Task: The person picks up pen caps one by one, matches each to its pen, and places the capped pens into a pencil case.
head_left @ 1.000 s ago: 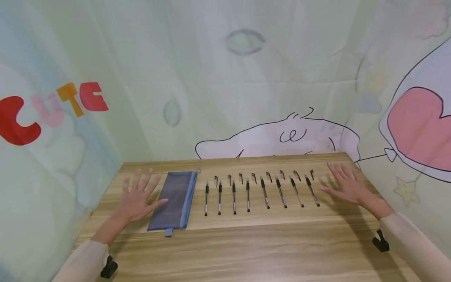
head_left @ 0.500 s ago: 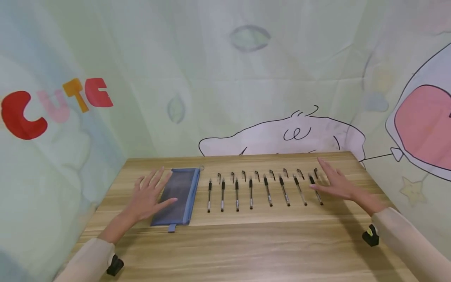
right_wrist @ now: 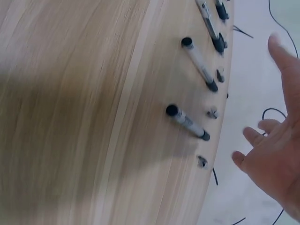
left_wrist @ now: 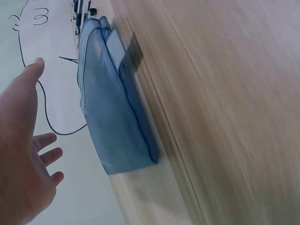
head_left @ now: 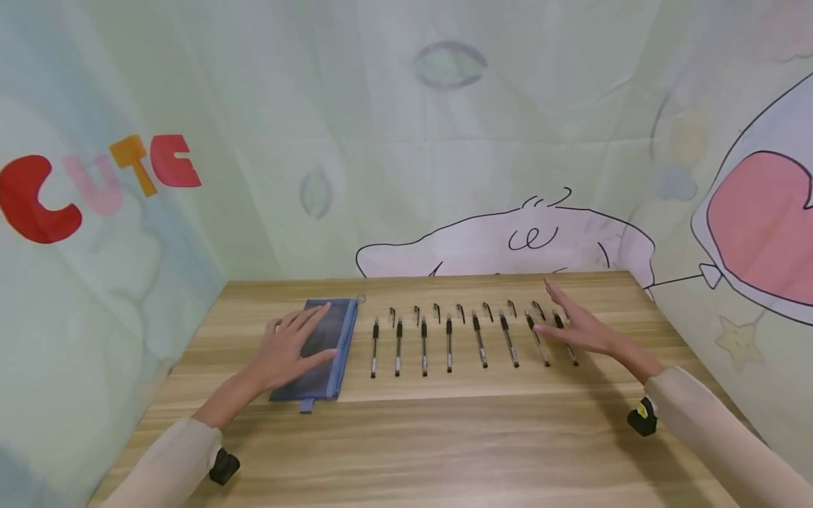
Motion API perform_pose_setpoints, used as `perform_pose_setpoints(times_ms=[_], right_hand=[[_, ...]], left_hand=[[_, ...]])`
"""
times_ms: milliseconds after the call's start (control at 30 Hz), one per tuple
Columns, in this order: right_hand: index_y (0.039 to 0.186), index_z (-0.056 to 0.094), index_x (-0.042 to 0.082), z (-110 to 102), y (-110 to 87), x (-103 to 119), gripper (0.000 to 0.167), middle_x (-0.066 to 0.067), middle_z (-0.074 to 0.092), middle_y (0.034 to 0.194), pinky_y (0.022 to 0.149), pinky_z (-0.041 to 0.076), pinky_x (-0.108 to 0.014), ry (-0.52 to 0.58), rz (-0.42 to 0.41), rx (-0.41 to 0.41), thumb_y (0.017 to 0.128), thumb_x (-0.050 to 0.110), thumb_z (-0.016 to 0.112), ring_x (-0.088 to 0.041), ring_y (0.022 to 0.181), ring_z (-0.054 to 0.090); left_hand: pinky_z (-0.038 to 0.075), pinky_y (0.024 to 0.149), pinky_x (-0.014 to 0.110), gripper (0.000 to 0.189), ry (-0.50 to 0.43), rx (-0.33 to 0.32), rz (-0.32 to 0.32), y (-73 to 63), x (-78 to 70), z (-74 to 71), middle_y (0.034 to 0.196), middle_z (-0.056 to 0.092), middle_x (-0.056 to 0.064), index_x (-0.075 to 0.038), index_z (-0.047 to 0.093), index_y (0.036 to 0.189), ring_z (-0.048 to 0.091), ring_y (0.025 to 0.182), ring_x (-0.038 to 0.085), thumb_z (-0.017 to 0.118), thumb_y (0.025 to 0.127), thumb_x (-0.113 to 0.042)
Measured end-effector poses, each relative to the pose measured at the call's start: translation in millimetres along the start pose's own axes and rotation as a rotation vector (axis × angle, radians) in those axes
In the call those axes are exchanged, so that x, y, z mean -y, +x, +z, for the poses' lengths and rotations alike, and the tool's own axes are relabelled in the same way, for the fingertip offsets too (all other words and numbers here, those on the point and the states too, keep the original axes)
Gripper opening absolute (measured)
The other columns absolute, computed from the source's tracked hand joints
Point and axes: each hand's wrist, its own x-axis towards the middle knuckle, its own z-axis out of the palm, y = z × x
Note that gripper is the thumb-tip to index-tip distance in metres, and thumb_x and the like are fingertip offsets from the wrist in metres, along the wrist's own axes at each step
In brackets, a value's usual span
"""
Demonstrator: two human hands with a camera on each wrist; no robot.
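Note:
A flat blue mesh zip pouch (head_left: 314,384) lies at the left of the wooden table. My left hand (head_left: 288,353) hovers over it, fingers spread and thumb held out; in the left wrist view a gap shows between hand and pouch (left_wrist: 112,103). To the pouch's right, several uncapped black gel pens (head_left: 449,346) lie side by side, tips pointing away. Their loose caps (head_left: 460,314) form a row just beyond the tips. My right hand (head_left: 581,328) is in the air above the rightmost pens, fingers extended, holding nothing. It overlaps the end pen (left_wrist: 91,11) in the head view.
The table (head_left: 406,451) runs back to a pale cartoon curtain (head_left: 394,176) along its far edge and left side. Black wrist devices (head_left: 224,466) hang below both sleeves. A metal ring (head_left: 361,298) sits at the pouch's far corner.
Both hands have moved inward: the left to the right, further over the pouch, the right to the left, from beside the pens to above the end ones. Pens, caps and pouch stay put.

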Motion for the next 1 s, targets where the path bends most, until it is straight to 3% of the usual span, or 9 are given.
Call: perform_pose_setpoints(times_ms=[133,267,333,400,467,533,633,767,1000], right_hand=[[0.161,0.018,-0.003,4.8,3.4,6.9,0.081,-0.033,0.028,0.162,0.114,0.031,-0.073,0.022,-0.046,-0.013,0.101,0.025,0.065,-0.054,0.144,0.037],[0.159,0.022,-0.005,10.1,7.1,15.3,0.073,-0.033,0.035,0.158,0.114,0.033,-0.072,0.062,-0.066,-0.006,0.102,0.016,0.062,-0.053,0.142,0.040],[0.158,0.024,-0.005,13.0,9.8,18.8,0.070,-0.034,0.039,0.155,0.112,0.037,-0.071,0.067,-0.081,0.000,0.102,0.014,0.062,-0.052,0.140,0.043],[0.157,0.026,-0.007,15.9,13.3,21.8,0.067,-0.034,0.042,0.152,0.110,0.041,-0.069,0.079,-0.100,0.009,0.102,0.011,0.061,-0.052,0.137,0.046],[0.155,0.028,-0.009,19.0,16.9,24.3,0.064,-0.035,0.046,0.149,0.108,0.045,-0.066,0.090,-0.117,0.022,0.102,0.010,0.059,-0.052,0.134,0.049],[0.154,0.030,-0.010,22.2,20.5,26.8,0.061,-0.034,0.049,0.147,0.106,0.047,-0.064,0.103,-0.120,0.035,0.103,0.010,0.058,-0.051,0.132,0.052],[0.152,0.035,-0.011,27.0,25.4,32.0,0.057,-0.033,0.054,0.142,0.104,0.050,-0.061,0.108,-0.132,0.049,0.104,0.011,0.057,-0.048,0.128,0.056],[0.148,0.041,-0.012,35.2,34.8,39.9,0.052,-0.031,0.059,0.136,0.101,0.054,-0.056,0.108,-0.160,0.060,0.104,0.011,0.057,-0.044,0.122,0.061],[0.144,0.048,-0.010,47.5,53.0,52.4,0.047,-0.028,0.063,0.133,0.102,0.055,-0.052,0.116,-0.190,0.086,0.106,0.015,0.056,-0.041,0.120,0.063]], left_hand=[[0.031,0.107,0.072,0.084,-0.047,0.038,-0.019,6.7,-5.9,-0.4,0.155,0.049,0.019,-0.016,0.032,0.161,0.045,0.139,0.046,0.065,0.094,-0.055],[0.031,0.109,0.077,0.081,-0.115,0.065,-0.024,12.2,-13.5,-0.2,0.153,0.050,0.022,-0.015,0.034,0.160,0.046,0.139,0.047,0.065,0.095,-0.053],[0.038,0.108,0.074,0.078,-0.151,0.063,-0.009,14.4,-17.1,1.3,0.149,0.055,0.022,-0.012,0.037,0.159,0.052,0.135,0.045,0.066,0.096,-0.048],[0.051,0.099,0.063,0.072,-0.182,0.049,0.021,16.1,-20.1,4.0,0.139,0.063,0.021,-0.007,0.042,0.155,0.063,0.122,0.039,0.069,0.097,-0.041],[0.059,0.086,0.045,0.067,-0.218,0.042,0.040,18.1,-23.5,8.0,0.126,0.069,0.017,-0.005,0.047,0.151,0.070,0.104,0.028,0.071,0.096,-0.034],[0.058,0.071,0.031,0.062,-0.247,0.034,0.059,20.1,-26.9,12.0,0.114,0.072,0.014,-0.003,0.051,0.148,0.070,0.088,0.018,0.073,0.096,-0.029],[0.051,0.064,0.021,0.060,-0.315,0.046,0.062,23.5,-30.4,18.2,0.108,0.073,0.012,-0.001,0.053,0.146,0.067,0.077,0.009,0.073,0.095,-0.025],[0.051,0.059,0.020,0.060,-0.414,0.079,0.045,27.9,-33.4,25.5,0.108,0.074,0.016,0.003,0.051,0.146,0.066,0.070,0.007,0.072,0.096,-0.024],[0.056,0.053,0.024,0.062,-0.547,0.120,-0.041,35.4,-38.7,36.2,0.112,0.071,0.023,0.007,0.047,0.147,0.069,0.063,0.015,0.071,0.097,-0.019]])
